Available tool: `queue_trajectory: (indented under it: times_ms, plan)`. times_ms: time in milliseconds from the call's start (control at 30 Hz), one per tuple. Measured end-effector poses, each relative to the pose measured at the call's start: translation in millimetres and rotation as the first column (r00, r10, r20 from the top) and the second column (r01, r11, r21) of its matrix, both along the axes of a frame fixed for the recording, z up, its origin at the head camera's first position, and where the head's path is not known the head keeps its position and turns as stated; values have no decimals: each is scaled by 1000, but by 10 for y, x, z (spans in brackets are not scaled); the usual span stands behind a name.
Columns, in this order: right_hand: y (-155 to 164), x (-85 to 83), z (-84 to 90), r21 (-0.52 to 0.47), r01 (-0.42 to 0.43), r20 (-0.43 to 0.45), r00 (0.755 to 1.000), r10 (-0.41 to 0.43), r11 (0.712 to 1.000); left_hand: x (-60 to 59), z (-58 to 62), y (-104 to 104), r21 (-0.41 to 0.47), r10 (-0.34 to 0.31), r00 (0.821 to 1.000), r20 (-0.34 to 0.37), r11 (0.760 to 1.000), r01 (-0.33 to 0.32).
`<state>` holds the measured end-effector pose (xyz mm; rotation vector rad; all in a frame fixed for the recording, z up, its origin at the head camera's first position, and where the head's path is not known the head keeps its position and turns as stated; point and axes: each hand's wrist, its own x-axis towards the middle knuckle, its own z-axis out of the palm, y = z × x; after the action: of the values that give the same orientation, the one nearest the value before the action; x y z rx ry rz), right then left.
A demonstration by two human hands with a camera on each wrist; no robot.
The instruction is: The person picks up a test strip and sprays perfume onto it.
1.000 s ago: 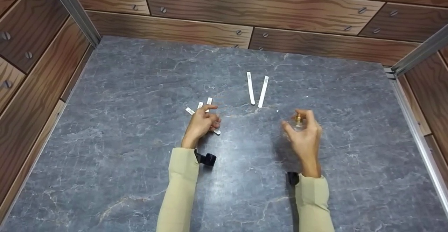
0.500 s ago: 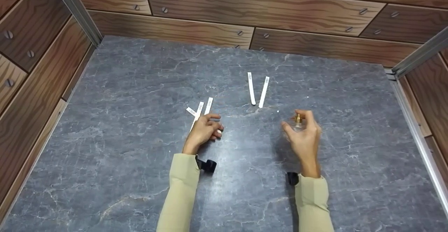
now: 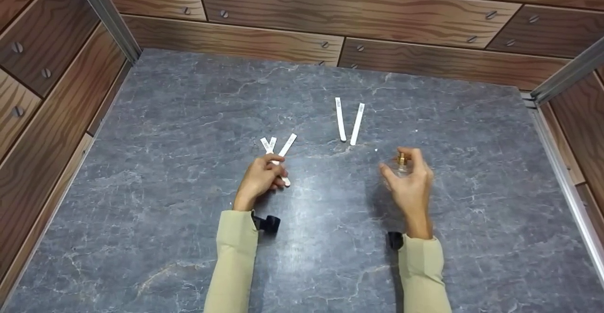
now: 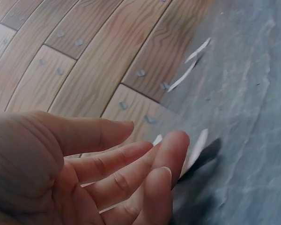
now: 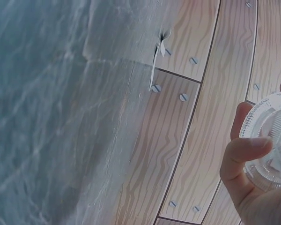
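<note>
My right hand (image 3: 411, 181) holds a small clear glass perfume bottle (image 5: 280, 140) with a gold spray neck (image 3: 401, 158), raised over the right part of the table. In the right wrist view the thumb lies against the bottle's ribbed round base. My left hand (image 3: 260, 178) is low over three white paper tester strips (image 3: 289, 144), its fingers loosely bent against them and its thumb apart in the left wrist view. The strips fan out past the fingers, printed ends pointing away; their middles are partly hidden. A rounded strip end (image 3: 287, 182) shows beside the fingertips.
Two more white strips (image 3: 357, 124) lie in a V farther back, right of the table's middle. A tiny white speck (image 3: 376, 150) is near them. Wood-patterned walls (image 3: 264, 34) enclose the grey marbled tabletop (image 3: 155, 171) at the back and sides.
My left hand has drawn back toward me, then shifted left. Under it the strips have turned and slid, the leftmost moving right against its neighbour. My right hand and the bottle stay put.
</note>
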<state>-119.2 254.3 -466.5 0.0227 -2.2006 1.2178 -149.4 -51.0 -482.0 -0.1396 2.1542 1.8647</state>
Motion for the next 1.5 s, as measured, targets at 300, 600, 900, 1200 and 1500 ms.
queue_trajectory:
  times_ms: [300, 600, 900, 1200, 1500]
  plan:
    - [9, 5, 11, 10, 11, -16, 1000, -11, 1000, 128, -6, -20, -22, 148, 989, -2, 989, -148]
    - [-3, 14, 19, -5, 11, -11, 1000, -11, 1000, 138, -81, 96, -147, 177, 984, -8, 973, -176]
    - [8, 15, 26, -9, 8, -21, 1000, -8, 1000, 17, -57, 91, -213, 153, 988, -14, 965, -153]
    - [17, 14, -4, 1, 16, -2, 1000, -16, 1000, -128, -48, 84, -222, 126, 992, -22, 967, -128]
    - [20, 14, 6, 20, 18, 8, 1000, -18, 1000, -56, -21, 18, -232, 204, 977, -67, 949, -214]
